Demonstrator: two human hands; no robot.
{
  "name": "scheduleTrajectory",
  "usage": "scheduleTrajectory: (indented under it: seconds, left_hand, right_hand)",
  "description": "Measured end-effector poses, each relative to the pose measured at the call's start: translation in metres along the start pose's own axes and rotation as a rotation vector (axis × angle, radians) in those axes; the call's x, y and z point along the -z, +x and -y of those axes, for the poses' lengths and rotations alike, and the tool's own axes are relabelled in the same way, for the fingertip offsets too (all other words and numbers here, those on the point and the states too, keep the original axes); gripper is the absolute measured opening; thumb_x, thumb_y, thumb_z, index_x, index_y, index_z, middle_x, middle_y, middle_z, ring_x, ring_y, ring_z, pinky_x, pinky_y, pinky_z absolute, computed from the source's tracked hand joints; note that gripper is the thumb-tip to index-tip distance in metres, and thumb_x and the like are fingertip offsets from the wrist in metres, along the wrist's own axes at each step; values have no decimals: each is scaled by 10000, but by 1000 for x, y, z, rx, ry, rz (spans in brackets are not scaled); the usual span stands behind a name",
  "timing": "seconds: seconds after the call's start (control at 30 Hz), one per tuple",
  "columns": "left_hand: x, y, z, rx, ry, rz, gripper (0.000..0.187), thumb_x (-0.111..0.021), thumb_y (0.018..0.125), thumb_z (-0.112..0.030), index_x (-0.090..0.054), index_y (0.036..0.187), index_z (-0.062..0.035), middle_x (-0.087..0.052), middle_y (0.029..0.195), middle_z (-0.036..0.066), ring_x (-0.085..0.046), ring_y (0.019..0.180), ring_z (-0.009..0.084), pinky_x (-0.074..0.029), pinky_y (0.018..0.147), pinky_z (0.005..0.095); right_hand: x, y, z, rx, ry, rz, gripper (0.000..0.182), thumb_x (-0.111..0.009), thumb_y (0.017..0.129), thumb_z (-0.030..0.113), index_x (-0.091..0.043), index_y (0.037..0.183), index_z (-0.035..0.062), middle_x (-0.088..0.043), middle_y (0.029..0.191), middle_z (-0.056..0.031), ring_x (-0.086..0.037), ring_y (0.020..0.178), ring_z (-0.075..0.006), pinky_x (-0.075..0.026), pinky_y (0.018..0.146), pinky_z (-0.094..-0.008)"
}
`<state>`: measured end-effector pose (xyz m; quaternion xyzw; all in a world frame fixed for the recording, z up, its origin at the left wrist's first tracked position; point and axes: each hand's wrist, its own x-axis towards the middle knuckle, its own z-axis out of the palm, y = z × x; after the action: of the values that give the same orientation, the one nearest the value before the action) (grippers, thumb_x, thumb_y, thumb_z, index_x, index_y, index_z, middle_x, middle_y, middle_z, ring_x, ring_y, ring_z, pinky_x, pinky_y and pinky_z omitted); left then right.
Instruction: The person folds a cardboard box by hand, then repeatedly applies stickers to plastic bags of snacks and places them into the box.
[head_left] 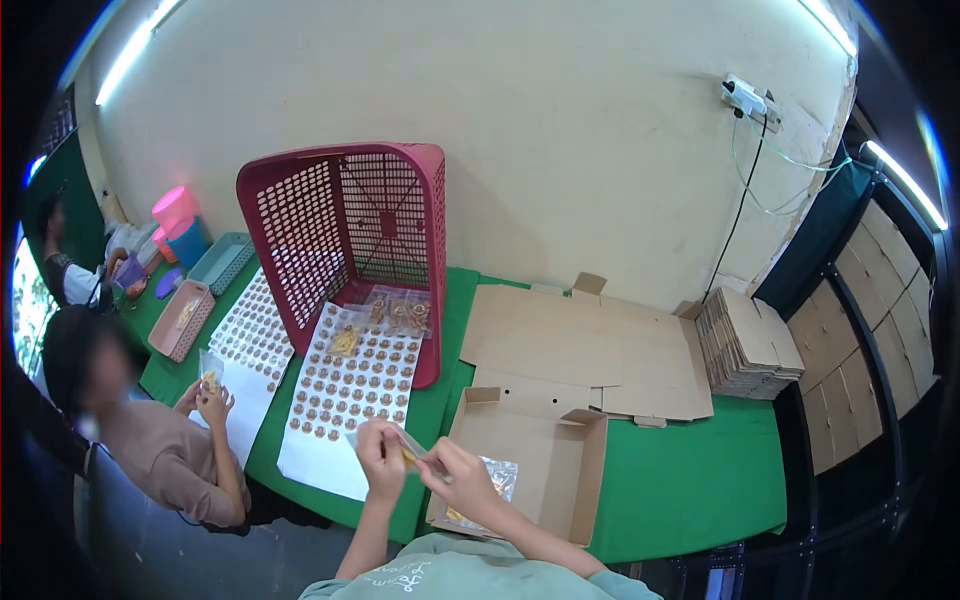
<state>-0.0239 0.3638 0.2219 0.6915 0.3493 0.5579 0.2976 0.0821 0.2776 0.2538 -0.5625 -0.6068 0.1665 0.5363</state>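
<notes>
My left hand (381, 458) and my right hand (461, 474) are both closed, pinching a small clear plastic packet (410, 452) between them. Something yellow shows inside it, partly covered by my fingers. Beneath my right hand is an open cardboard box (592, 485) holding a few clear packets (503, 474). Just beyond my left hand lies a white sheet of round brown stickers (345, 400). A yellow-filled packet (345, 341) rests on the sheet's far end, and packets with brown contents (400, 308) lie inside the basket mouth.
A pink plastic basket (438, 240) stands on its side against the wall. Flattened cardboard (560, 335) and a stack of folded boxes (748, 345) lie on the green-covered table (690, 480). At left, a co-worker (165, 440) handles another packet; a second person (75, 270) is farther back.
</notes>
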Motion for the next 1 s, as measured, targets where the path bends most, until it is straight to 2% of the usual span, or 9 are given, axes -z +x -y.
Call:
scheduleTrajectory:
  seconds: [0.27, 0.4, 0.47, 0.6, 0.63, 0.7, 0.83, 0.93, 1.0]
  left_hand:
    - [24, 28, -14, 127, -186, -239, 268, -352, 927, -194, -397, 715, -35, -385, 642, 8, -382, 619, 67, -322, 568, 204]
    - [44, 55, -7, 170, -778, -241, 262, -384, 920, -220, -373, 704, -72, -351, 623, -5, -336, 546, 66, -298, 514, 195]
    - [37, 51, 3, 269, -1507, 185, 216, -406, 907, -205, -423, 729, -84, -344, 570, -20, -338, 497, 73, -301, 489, 196]
    - [-26, -3, -12, 721, -1940, 577, 181, -423, 892, -240, -471, 788, -100, -345, 566, -37, -376, 498, 82, -346, 586, 262]
    - [-51, -21, 13, 641, -1986, 817, 188, -409, 897, -256, -496, 860, -93, -387, 612, -16, -417, 556, 103, -370, 620, 268]
    - [-66, -54, 4, 875, -1893, 670, 254, -371, 912, -290, -500, 973, -80, -480, 749, 35, -486, 697, 128, -403, 679, 275]
    - [-55, -54, -31, 574, -686, 488, 445, -283, 913, -423, -433, 1123, -61, -487, 1050, 81, -496, 956, 171, -422, 788, 286]
    - [-60, -77, -20, 873, -942, 686, 485, -270, 905, -456, -428, 1124, -53, -478, 1069, 85, -494, 968, 168, -424, 781, 275]
    - [-62, -101, -21, 809, -788, 813, 410, -358, 903, -394, -437, 1100, -43, -498, 989, 67, -503, 896, 114, -415, 727, 232]
  right_hand:
    - [0, -10, 12, -93, 135, 198, 125, -584, 779, 76, -482, 809, 9, -467, 632, -55, -464, 542, -108, -397, 498, -225]
    - [16, -44, -45, -393, 501, 144, 156, -593, 788, 111, -493, 876, 29, -516, 736, -8, -507, 657, -99, -433, 586, -241]
    - [20, -52, -50, -472, 638, 88, 190, -601, 791, 132, -504, 925, 39, -528, 798, 7, -510, 733, -94, -435, 658, -238]
    - [33, -60, -37, -502, 645, 264, 322, -638, 766, 139, -508, 1037, 24, -545, 932, -19, -494, 873, -90, -410, 790, -265]
    - [37, -69, -45, -560, 668, 362, 332, -647, 757, 135, -510, 1036, 18, -548, 947, -21, -495, 882, -88, -413, 787, -264]
    - [56, -82, -39, -686, 775, 434, 353, -680, 721, 122, -530, 1013, -7, -566, 949, -24, -509, 885, -87, -428, 770, -260]
    - [95, -123, -45, -673, 747, 52, 300, -659, 746, 151, -551, 974, -11, -580, 891, -17, -535, 815, -86, -440, 713, -236]
    - [97, -139, -49, -739, 535, -220, 258, -619, 780, 150, -542, 972, -5, -581, 853, -14, -531, 744, -73, -438, 646, -216]
    - [90, -147, -55, -768, 425, -275, 242, -595, 801, 154, -532, 978, 1, -577, 844, -15, -526, 713, -69, -435, 616, -209]
